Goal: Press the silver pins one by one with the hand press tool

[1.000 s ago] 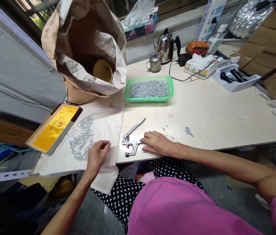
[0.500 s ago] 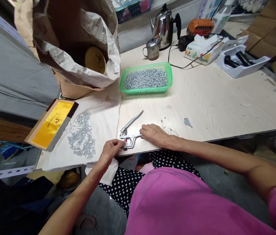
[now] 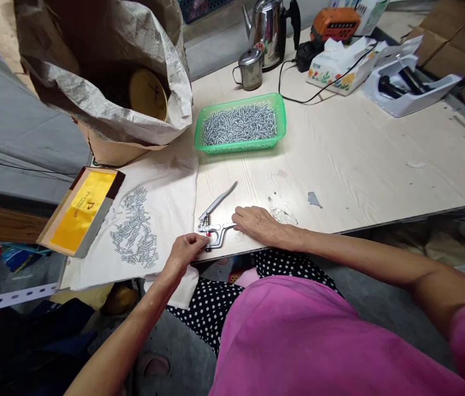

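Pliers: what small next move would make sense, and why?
Probably raise the right hand to the upper handle of the pliers: that handle stands open and untouched, while the right hand covers the end of the lower handle and the left hand is at the jaws.

Tray [image 3: 238, 147] green. Pliers [image 3: 214, 227] silver-grey. Shirt [image 3: 298, 341] pink. Trousers [image 3: 211, 305] black, white-dotted. Floor pile [image 3: 29, 341] dark, possibly navy.

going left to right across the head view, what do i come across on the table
Box, small metal pieces, left hand, pliers, right hand, grey scrap, white tray.
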Demonstrator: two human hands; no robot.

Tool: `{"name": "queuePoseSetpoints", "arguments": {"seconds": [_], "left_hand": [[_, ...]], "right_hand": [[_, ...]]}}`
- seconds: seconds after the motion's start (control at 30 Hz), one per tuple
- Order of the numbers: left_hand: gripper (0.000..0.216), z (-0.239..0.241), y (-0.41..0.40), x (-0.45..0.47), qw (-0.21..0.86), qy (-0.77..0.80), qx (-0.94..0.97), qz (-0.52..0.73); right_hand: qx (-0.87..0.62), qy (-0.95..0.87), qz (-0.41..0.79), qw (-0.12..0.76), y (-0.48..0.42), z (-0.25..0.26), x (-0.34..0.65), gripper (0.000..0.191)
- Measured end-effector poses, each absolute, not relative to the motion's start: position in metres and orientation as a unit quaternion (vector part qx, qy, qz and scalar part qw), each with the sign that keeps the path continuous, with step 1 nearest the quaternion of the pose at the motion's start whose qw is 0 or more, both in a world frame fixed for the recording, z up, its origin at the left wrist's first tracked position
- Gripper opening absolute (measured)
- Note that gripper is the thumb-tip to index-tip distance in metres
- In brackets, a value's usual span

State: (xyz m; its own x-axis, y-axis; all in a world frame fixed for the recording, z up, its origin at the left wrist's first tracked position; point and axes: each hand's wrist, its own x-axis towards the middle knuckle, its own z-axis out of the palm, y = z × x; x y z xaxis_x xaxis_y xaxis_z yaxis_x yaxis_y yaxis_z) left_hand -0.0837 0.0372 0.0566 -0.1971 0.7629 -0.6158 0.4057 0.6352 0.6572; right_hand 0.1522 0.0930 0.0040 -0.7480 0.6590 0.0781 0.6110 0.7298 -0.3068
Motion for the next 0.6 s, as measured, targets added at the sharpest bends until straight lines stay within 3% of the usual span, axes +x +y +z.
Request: {"name": "queuePoseSetpoints", "arguments": {"seconds": [0.43,0.5,0.6], "left_hand": [[0.046,0.053,0.049,-0.097,0.556,0.719,0.401,0.114],[0.047,0.053,0.048,-0.099,0.564,0.713,0.401,0.113],[0.049,0.053,0.048,-0.100,0.565,0.710,0.407,0.105]], "right_hand": [[-0.337,-0.923,0.158,0.100,0.093,0.009,0.156,0.016],[-0.324,-0.925,0.155,0.122,0.100,0.011,0.160,0.035],[-0.312,-0.929,0.132,0.148,0.120,0.013,0.164,0.085]]}}
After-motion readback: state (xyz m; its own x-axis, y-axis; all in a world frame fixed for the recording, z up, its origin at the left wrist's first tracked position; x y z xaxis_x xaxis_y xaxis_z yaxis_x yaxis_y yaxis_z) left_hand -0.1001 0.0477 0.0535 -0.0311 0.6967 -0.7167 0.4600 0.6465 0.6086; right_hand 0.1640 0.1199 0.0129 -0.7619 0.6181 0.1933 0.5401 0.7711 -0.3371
